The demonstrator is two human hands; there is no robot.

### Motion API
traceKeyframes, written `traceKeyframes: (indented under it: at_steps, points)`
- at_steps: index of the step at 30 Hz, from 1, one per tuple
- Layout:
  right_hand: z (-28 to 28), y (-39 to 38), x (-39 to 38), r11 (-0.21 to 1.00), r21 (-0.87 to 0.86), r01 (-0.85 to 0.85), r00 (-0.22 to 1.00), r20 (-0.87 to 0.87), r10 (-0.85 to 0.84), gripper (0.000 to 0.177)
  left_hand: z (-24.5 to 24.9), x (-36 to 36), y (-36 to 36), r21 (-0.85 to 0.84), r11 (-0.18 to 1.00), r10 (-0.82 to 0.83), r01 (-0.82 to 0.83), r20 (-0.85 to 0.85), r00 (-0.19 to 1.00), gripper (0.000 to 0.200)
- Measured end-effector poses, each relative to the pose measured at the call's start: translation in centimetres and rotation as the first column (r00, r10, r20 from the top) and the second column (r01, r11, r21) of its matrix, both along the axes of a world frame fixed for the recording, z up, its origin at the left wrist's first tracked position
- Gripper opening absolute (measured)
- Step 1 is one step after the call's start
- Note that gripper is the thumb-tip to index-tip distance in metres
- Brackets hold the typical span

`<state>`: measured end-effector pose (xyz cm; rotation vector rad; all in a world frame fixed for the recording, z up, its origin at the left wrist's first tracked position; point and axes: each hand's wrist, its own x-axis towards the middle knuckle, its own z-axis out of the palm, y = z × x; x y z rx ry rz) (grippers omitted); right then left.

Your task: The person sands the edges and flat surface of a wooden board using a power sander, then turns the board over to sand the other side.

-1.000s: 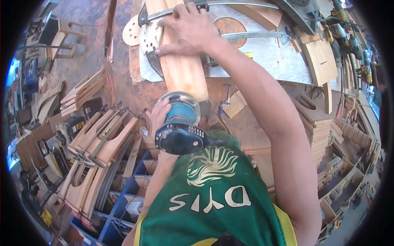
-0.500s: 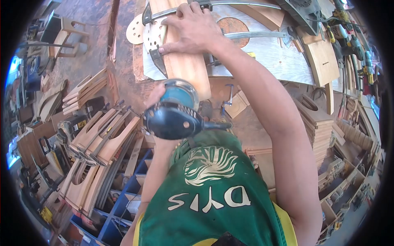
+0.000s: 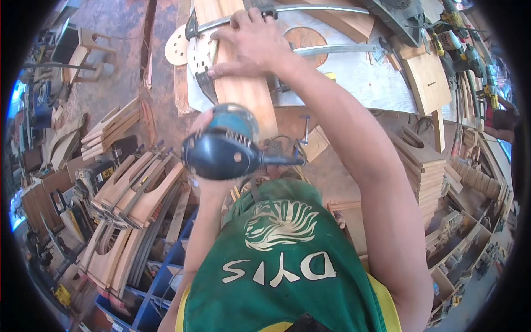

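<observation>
My left hand (image 3: 202,120) is wrapped round a blue and black power sander (image 3: 218,155), which hides most of its fingers. The sander is raised in front of my body and overlaps the near end of a long wooden board (image 3: 243,94) in this view. On that board lies my right hand (image 3: 255,44), fingers apart, with its thumb at the board's left edge. Bar clamps (image 3: 326,8) cross the bench by that hand. A pale sanding disc (image 3: 199,52) with holes sits partly under the clamp jaws, left of my fingers.
Another holed disc (image 3: 176,45) lies farther left on the bench. Curved wooden parts (image 3: 138,188) are stacked at lower left beside a blue divided crate (image 3: 166,282). At right stand stacked wooden pieces (image 3: 423,166), with power drills (image 3: 470,63) above. A blue clamp (image 3: 305,133) is near the bench edge.
The sander and my left hand have shifted slightly left. The whole view has also slid a little, and a dark shape shows at the far right edge. My right hand stays on the board.
</observation>
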<state>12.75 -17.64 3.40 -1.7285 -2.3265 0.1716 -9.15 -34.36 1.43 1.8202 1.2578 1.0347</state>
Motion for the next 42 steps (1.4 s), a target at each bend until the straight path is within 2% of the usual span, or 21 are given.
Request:
traceKeyframes:
  at_steps: [1, 2, 5, 6, 9, 11, 12, 15, 17, 20, 23, 27, 29, 32, 35, 36, 39, 40, 42]
  points:
    - [0.1, 0.2, 0.2, 1.000, 0.015, 0.005, 1.000, 0.001, -0.005, 0.091, 0.0, -0.2, 0.0, 0.121, 0.993, -0.004, 0.019, -0.125, 0.992, 0.089]
    - [0.1, 0.3, 0.2, 1.000, 0.014, 0.006, 1.000, -0.003, -0.006, 0.091, 0.1, 0.1, -0.9, 0.090, 0.996, 0.000, 0.004, -0.045, 0.999, 0.088]
    - [-0.2, 0.3, 0.2, 1.000, 0.009, 0.011, 1.000, -0.010, -0.011, 0.091, 0.6, 0.5, -2.4, 0.173, 0.985, 0.013, 0.020, -0.185, 0.983, 0.089]
    - [-0.2, 0.2, 0.1, 1.000, 0.014, 0.016, 1.000, -0.006, -0.016, 0.091, 0.7, 0.9, -2.2, 0.198, 0.980, 0.003, 0.030, -0.166, 0.986, 0.091]
    - [0.5, 0.0, 0.1, 1.000, -0.021, 0.018, 1.000, -0.019, -0.019, 0.090, 0.4, 0.8, -0.4, 0.184, 0.981, -0.035, 0.056, -0.114, 0.993, 0.094]
    - [0.6, -0.1, -0.2, 0.999, -0.031, 0.014, 1.000, -0.023, -0.015, 0.089, -0.1, 0.6, -0.6, -0.066, 0.998, 0.000, 0.008, 0.121, 0.993, 0.096]
    - [0.4, -0.1, -0.2, 1.000, -0.019, 0.016, 1.000, -0.018, -0.016, 0.090, 0.0, 0.4, -0.5, -0.071, 0.997, -0.001, 0.009, 0.106, 0.994, 0.096]
    - [0.2, 0.2, 0.0, 1.000, 0.020, 0.024, 1.000, -0.003, -0.024, 0.091, 0.2, 0.9, -1.0, 0.140, 0.990, -0.016, 0.021, -0.038, 0.999, 0.093]
    - [-0.1, -0.1, 0.1, 1.000, 0.002, 0.023, 1.000, -0.004, -0.023, 0.091, 0.7, 1.1, -2.8, 0.114, 0.993, -0.033, 0.034, -0.017, 0.999, 0.092]
    - [0.6, 0.2, 0.0, 0.999, -0.036, 0.017, 1.000, -0.020, -0.018, 0.090, 1.0, 1.3, -2.9, 0.141, 0.987, -0.063, 0.080, -0.123, 0.990, 0.094]
    - [1.1, -0.2, 0.0, 0.998, -0.067, 0.015, 0.998, -0.063, -0.019, 0.088, 0.4, 1.0, -1.5, 0.132, 0.987, -0.078, 0.090, -0.092, 0.993, 0.094]
    - [1.0, -0.6, -0.1, 0.998, -0.062, 0.018, 0.998, -0.066, -0.022, 0.088, 0.1, 0.6, -0.7, -0.091, 0.995, 0.040, -0.030, 0.110, 0.993, 0.097]
    - [1.0, -0.1, 0.1, 0.999, -0.039, 0.021, 0.998, -0.059, -0.024, 0.088, -0.3, -0.1, -1.1, 0.058, 0.998, -0.011, 0.011, -0.004, 1.000, 0.092]
    - [0.8, -0.3, 0.0, 0.998, -0.056, 0.017, 0.997, -0.070, -0.021, 0.088, -1.1, -0.2, -3.4, 0.077, 0.997, -0.006, 0.001, 0.058, 0.998, 0.095]
    - [1.1, -0.3, 0.2, 0.997, -0.070, 0.016, 0.996, -0.085, -0.022, 0.088, 0.9, 0.5, -3.1, 0.128, 0.991, -0.028, 0.045, -0.136, 0.990, 0.096]
    - [1.2, -0.3, 0.2, 0.997, -0.077, 0.019, 0.996, -0.087, -0.026, 0.088, 0.5, 0.2, -2.8, 0.080, 0.995, -0.041, 0.053, -0.142, 0.989, 0.096]
    - [1.1, -0.2, -0.1, 0.996, -0.081, 0.022, 0.997, -0.077, -0.029, 0.088, -0.7, 0.6, -0.8, 0.086, 0.995, -0.063, 0.056, 0.071, 0.996, 0.093]
    - [0.9, -0.1, -0.1, 0.997, -0.076, 0.027, 0.997, -0.068, -0.032, 0.089, 0.2, 1.2, -0.7, 0.008, 1.000, -0.020, 0.018, 0.160, 0.987, 0.090]
    - [0.6, -0.3, -0.1, 0.999, -0.041, 0.032, 0.999, -0.013, -0.033, 0.090, 0.5, 1.0, 0.1, -0.028, 0.999, -0.015, 0.019, 0.127, 0.992, 0.090]
